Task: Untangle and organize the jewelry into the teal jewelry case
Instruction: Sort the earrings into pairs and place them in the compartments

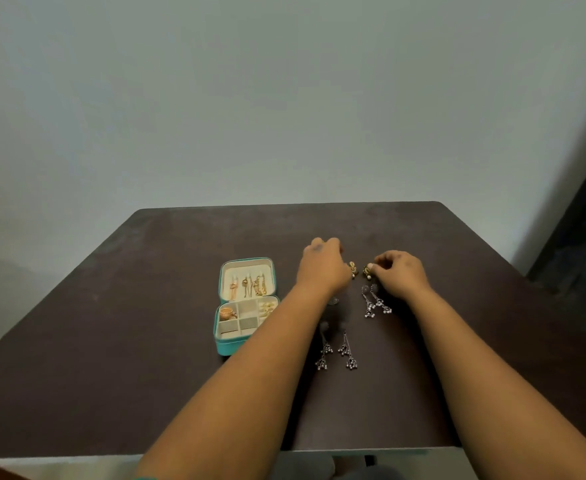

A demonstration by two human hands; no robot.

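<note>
each curled hand, left hand and right hand, pinches a small gold earring.

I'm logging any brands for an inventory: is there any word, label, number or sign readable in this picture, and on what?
None can be read. The open teal jewelry case shows no visible logo or lettering. The dark brown table and the pale grey wall carry no text. The small gold earrings and silver dangling earrings are too small to show any stamp.

left hand fingertips hidden, gold earrings blurred
</note>
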